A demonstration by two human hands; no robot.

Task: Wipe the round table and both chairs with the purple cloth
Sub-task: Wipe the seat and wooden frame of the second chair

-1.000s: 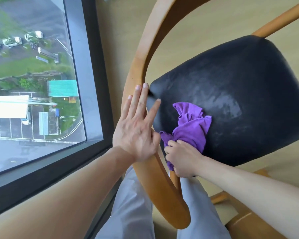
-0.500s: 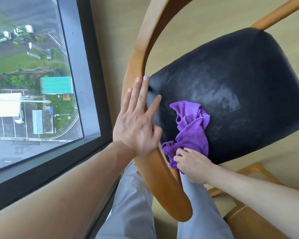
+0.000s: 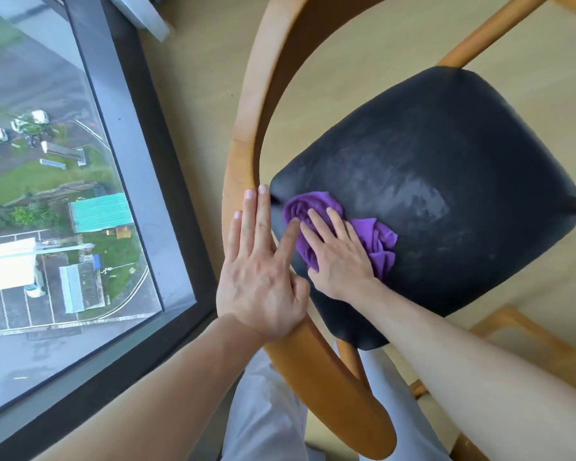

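A wooden chair with a curved backrest point(image 3: 246, 128) and a black padded seat point(image 3: 446, 181) stands below me. The crumpled purple cloth point(image 3: 378, 241) lies on the near left part of the seat. My right hand point(image 3: 336, 257) lies flat on the cloth with straight fingers and presses it onto the seat. My left hand point(image 3: 260, 267) rests flat on the backrest rail, fingers straight, its thumb reaching toward the cloth. The seat shows dull wiped streaks around its middle. The round table is out of view.
A floor-to-ceiling window point(image 3: 47, 194) with a dark frame point(image 3: 140, 154) runs close along the chair's left side. Light wooden floor point(image 3: 363, 61) lies beyond the seat. Part of another wooden piece point(image 3: 519, 344) sits at the lower right. My light trousers point(image 3: 266, 410) are below.
My right hand went from gripping the cloth at the seat's near edge to lying flat on it, pushed farther up and left on the seat. The left hand stayed on the rail.
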